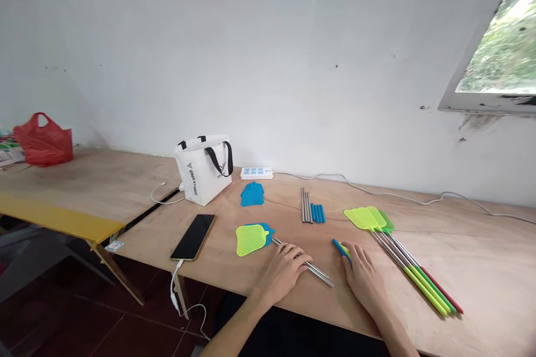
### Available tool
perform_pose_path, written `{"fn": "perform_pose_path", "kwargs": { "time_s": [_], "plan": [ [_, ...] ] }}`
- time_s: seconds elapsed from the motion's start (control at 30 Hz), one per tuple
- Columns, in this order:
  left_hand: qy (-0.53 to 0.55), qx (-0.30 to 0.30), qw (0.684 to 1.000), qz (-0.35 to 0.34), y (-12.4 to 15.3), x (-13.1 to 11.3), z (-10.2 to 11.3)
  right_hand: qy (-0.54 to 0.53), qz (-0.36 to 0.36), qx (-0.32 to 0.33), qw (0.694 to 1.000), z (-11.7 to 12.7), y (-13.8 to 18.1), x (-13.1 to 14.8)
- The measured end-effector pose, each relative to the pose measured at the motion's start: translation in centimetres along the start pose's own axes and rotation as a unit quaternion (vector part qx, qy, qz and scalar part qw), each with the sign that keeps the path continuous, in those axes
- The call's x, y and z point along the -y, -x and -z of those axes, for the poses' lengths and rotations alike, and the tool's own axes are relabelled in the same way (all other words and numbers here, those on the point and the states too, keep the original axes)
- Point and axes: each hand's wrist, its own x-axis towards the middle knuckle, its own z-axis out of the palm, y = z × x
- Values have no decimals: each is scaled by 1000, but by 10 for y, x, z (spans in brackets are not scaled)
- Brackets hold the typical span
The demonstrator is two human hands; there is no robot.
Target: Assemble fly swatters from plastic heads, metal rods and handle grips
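My left hand point(285, 270) lies across the steel rod point(312, 268), fingers stretched flat over it and not closed around it. The rod's long axis runs on the tabletop point(481, 268) from far left to near right. At its far-left end sits a yellow-green swatter head point(250, 240) with a blue head point(268, 231) showing from under it, so two heads there.

My right hand point(362, 276) is just right of the rod's near end, apart from it. Its fingertips cover a blue-and-yellow grip point(340, 247) that points away from me. I cannot tell whether they pinch it or only rest on it. This hand is the nearer one to the rod's bare end.

Beyond the rod lie what look like four spare rods point(305, 204) and three blue grips point(317, 212), side by side. Right of the rod are three finished swatters point(414, 273). Left of the rod are a phone point(193, 237), more blue heads point(252, 194) and a white bag point(204, 170).
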Motion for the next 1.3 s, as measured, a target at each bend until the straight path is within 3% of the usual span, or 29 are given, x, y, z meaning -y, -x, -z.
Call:
{"fn": "perform_pose_path", "kwargs": {
  "time_s": [0.13, 0.27, 0.4, 0.77, 1.07, 1.3],
  "plan": [
    [25, -9, 999, 17, 2, 10, 6, -38, 16, 52, 998, 6, -6, -16],
    [31, -25, 999, 17, 3, 16, 4, -40, -14, 92, 995, 8, -17, -26],
    [8, -45, 998, 32, 2, 21, 6, -50, 0, 74, 996, 0, -26, -23],
    [11, -13, 998, 67, 12, 52, 17, -100, 43, 33, 994, -15, -24, -28],
    [-41, -41, 991, 123, 7, 53, 12, -103, 1, 35, 994, -12, -24, -26],
    [11, -47, 991, 128, 9, 54, 12, -133, 44, 39, 989, -13, -23, -25]
  ]
}}
